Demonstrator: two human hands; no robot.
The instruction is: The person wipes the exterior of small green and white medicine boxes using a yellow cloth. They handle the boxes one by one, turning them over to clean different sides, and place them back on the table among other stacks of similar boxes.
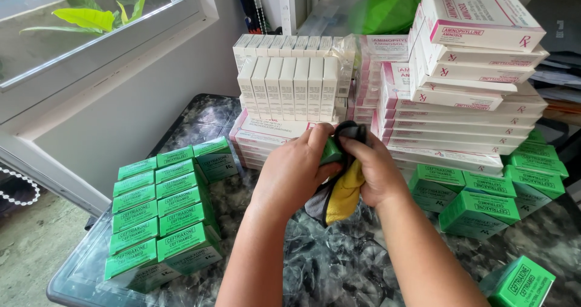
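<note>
Both hands meet over the middle of the table [339, 264] — the left hand [296, 171] grips a small green box [331, 151], the right hand [375, 168] rubs it with a yellow-and-grey cloth [342, 195]. Green boxes [163, 210] sit stacked at the left, more at the right.

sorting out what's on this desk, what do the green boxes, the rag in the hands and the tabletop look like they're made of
Green boxes: thin printed cardboard, matte with a slight sheen, with crisp folded edges.
Rag: soft woven cloth in yellow and dark grey; it bunches and drapes between the left hand and right hand.
Tabletop: probably glass over a dark marbled pattern, going by its glossy reflections and rounded translucent edge.
</note>
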